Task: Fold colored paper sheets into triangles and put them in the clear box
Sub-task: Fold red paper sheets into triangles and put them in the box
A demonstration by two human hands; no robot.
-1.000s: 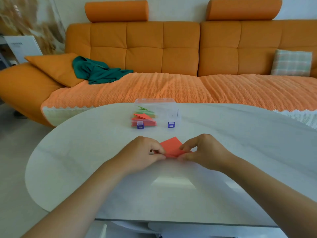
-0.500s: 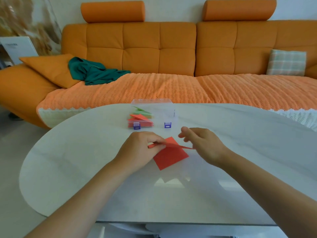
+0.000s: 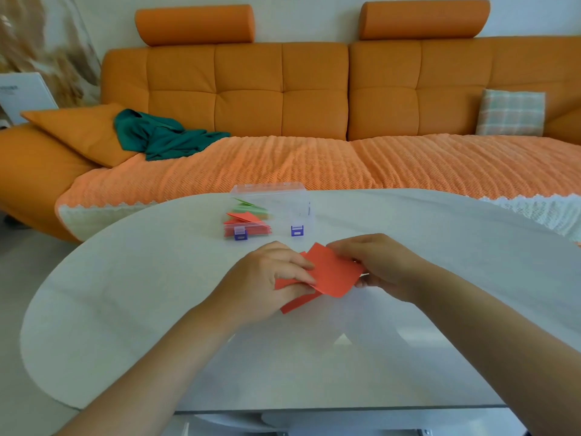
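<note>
A red paper sheet (image 3: 333,273) is in the middle of the white table (image 3: 125,309), bent over itself between both hands. My left hand (image 3: 267,278) pinches its left part, with thumb and fingers over the lower layer. My right hand (image 3: 380,262) holds the right edge, lifting the upper flap. Beyond them stands the clear box (image 3: 276,209) with blue latches, its lid open. Inside its left half lie several folded red and green paper pieces (image 3: 248,218).
An orange sofa (image 3: 314,99) runs behind the table, with a green cloth (image 3: 160,136), an orange cushion (image 3: 78,130) and a plaid cushion (image 3: 511,113) on it. The table's near edge (image 3: 314,410) is below my forearms.
The red sheet lay folded under both hands, then opened flat on the table; now its right side is lifted and bent over toward the left, with my right hand holding that edge.
</note>
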